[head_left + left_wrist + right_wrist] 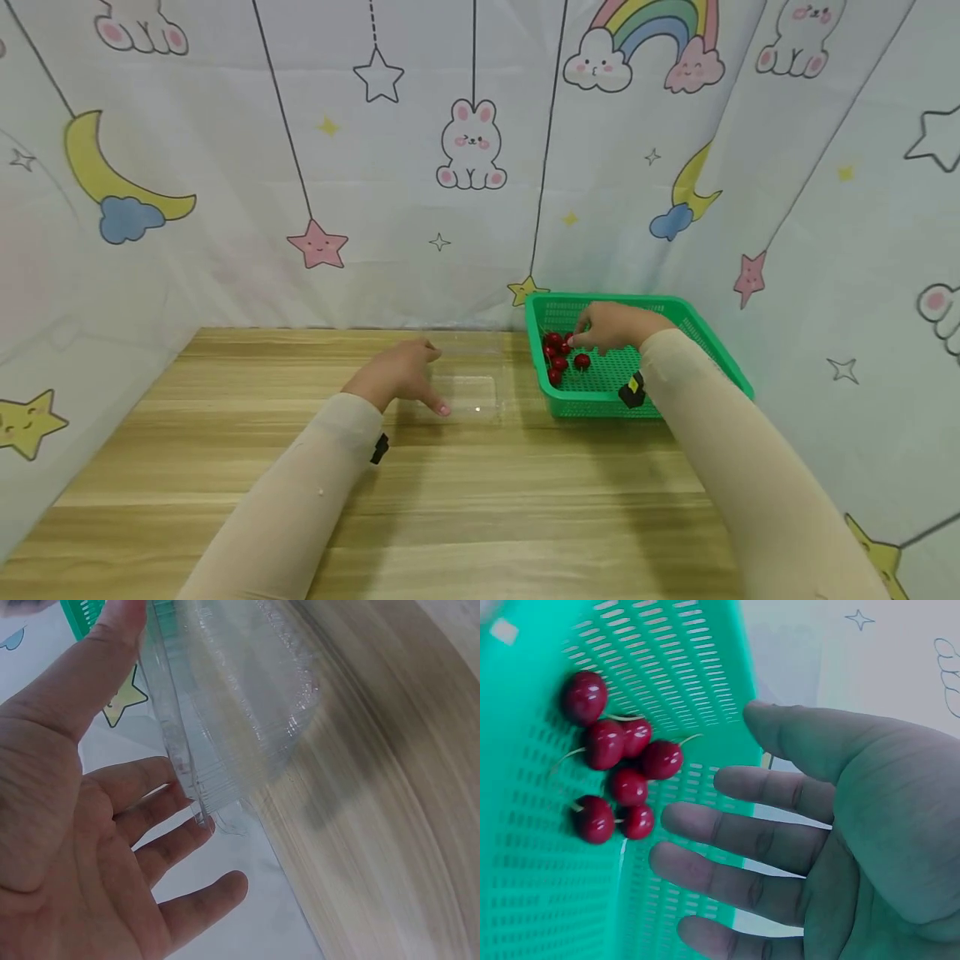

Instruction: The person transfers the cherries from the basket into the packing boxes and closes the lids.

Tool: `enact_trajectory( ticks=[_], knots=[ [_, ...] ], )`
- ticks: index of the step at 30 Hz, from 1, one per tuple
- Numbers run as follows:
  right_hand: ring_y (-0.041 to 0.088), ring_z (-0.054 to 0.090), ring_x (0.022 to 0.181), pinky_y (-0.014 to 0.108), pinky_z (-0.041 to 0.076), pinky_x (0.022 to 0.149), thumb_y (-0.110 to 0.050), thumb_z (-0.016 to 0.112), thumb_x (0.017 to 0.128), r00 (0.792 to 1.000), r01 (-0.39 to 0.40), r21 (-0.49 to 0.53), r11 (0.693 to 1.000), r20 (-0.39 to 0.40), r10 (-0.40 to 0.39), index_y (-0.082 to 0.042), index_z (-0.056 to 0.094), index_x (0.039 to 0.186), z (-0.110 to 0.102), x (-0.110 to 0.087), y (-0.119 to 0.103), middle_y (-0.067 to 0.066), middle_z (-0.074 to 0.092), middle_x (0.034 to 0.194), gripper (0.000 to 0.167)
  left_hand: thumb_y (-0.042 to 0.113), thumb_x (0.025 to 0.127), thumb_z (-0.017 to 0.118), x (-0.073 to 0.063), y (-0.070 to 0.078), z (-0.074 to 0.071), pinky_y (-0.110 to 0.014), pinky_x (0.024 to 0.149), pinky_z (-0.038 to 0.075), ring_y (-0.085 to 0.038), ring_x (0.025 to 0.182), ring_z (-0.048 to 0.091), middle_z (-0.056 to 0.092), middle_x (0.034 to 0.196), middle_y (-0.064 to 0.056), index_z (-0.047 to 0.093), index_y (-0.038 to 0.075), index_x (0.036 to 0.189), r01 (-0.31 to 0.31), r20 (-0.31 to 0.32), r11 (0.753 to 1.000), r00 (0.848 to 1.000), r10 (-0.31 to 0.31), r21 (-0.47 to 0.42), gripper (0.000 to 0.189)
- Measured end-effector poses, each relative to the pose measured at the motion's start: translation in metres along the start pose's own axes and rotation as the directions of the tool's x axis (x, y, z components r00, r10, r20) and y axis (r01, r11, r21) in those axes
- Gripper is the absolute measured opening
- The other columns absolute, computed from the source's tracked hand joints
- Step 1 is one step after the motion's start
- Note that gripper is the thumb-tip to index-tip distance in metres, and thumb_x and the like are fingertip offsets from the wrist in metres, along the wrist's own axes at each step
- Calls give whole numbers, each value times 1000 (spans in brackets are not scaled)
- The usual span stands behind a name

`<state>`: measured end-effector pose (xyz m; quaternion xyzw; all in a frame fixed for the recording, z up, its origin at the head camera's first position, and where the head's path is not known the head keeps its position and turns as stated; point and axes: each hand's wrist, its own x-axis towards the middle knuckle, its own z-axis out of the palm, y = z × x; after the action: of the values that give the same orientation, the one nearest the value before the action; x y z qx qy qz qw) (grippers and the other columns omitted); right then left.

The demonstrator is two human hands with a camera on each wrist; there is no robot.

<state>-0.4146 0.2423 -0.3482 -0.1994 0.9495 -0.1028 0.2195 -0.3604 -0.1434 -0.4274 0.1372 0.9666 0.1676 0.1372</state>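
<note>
My left hand (397, 375) is at the left end of a clear plastic box (480, 396) on the wooden table. Its thumb and fingers are spread, and in the left wrist view the fingertips meet the rim of the box (176, 727). My right hand (611, 325) reaches into a green plastic basket (600, 407). Several red cherries (630, 787) with stems lie together in the basket, just beyond my right fingertips. In the right wrist view the fingers of that hand (832, 832) are extended and hold nothing.
The basket stands at the back right of the wooden table (480, 508), to the right of the clear box. A white curtain (405, 192) with cartoon prints hangs behind the table and along its sides.
</note>
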Motion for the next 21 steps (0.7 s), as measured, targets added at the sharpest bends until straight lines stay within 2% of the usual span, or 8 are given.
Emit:
enact_trajectory(
  ticks=[3, 10, 12, 13, 15, 16, 18, 21],
  knots=[
    [41, 79, 122, 57, 66, 104, -36, 61, 119, 999, -22, 19, 1000, 28, 21, -4, 73, 149, -9, 17, -5, 23, 72, 150, 45, 53, 79, 105, -1, 2, 0, -67, 137, 35, -48, 170, 36, 36, 185, -18, 47, 9, 174, 9, 2, 1000, 1000, -9, -2, 120],
    [36, 77, 120, 43, 67, 80, -37, 66, 116, 996, -84, 8, 996, 25, 84, -11, 79, 144, -16, 54, -10, 14, 79, 140, 40, 53, 77, 106, -1, 2, 0, -67, 136, 37, -47, 169, 37, 37, 184, -17, 47, 11, 174, 23, 0, 1000, 1000, -23, 9, 121],
    [31, 79, 113, 39, 67, 79, -36, 68, 114, 997, -79, -11, 997, 7, 79, -13, 84, 134, -15, 62, -10, 5, 81, 127, 34, 54, 77, 106, -1, 2, 1, -67, 136, 37, -47, 169, 38, 38, 184, -16, 47, 11, 175, 23, 2, 1000, 1000, -23, 10, 122],
    [27, 79, 103, 37, 65, 78, -36, 69, 114, 997, -80, -15, 997, 4, 80, -11, 85, 123, -14, 65, -10, 1, 81, 115, 31, 54, 77, 106, -1, 2, 1, -67, 136, 37, -47, 169, 38, 38, 184, -16, 47, 11, 175, 24, 3, 1000, 1000, -24, 9, 122],
    [19, 70, 83, 34, 60, 75, -34, 70, 113, 997, -79, -18, 997, -1, 79, -10, 83, 102, -11, 72, -9, -4, 71, 92, 29, 54, 76, 106, -1, 2, 2, -67, 136, 37, -47, 169, 38, 38, 184, -17, 46, 11, 175, 24, 6, 1000, 1000, -24, 10, 123],
    [16, 65, 77, 34, 58, 74, -32, 71, 112, 997, -77, -17, 997, -4, 77, -10, 81, 96, -9, 75, -9, -5, 68, 85, 30, 54, 76, 106, 0, 2, 2, -66, 136, 37, -47, 169, 38, 38, 184, -16, 46, 11, 175, 24, 7, 1000, 1000, -24, 10, 123],
    [13, 60, 71, 33, 56, 72, -29, 73, 111, 997, -78, -8, 997, -11, 78, -10, 79, 89, -5, 80, -8, -6, 64, 78, 30, 55, 76, 106, 1, 2, 3, -66, 136, 37, -47, 169, 39, 38, 184, -16, 46, 11, 175, 26, 8, 1000, 1000, -26, 14, 124],
    [14, 66, 70, 33, 58, 71, -26, 75, 110, 995, -94, 14, 996, -15, 94, -10, 80, 87, 2, 88, -6, -2, 71, 77, 29, 55, 76, 106, 2, 2, 3, -66, 136, 37, -46, 169, 39, 38, 184, -15, 45, 11, 175, 32, 8, 999, 999, -32, 26, 125]
  ],
)
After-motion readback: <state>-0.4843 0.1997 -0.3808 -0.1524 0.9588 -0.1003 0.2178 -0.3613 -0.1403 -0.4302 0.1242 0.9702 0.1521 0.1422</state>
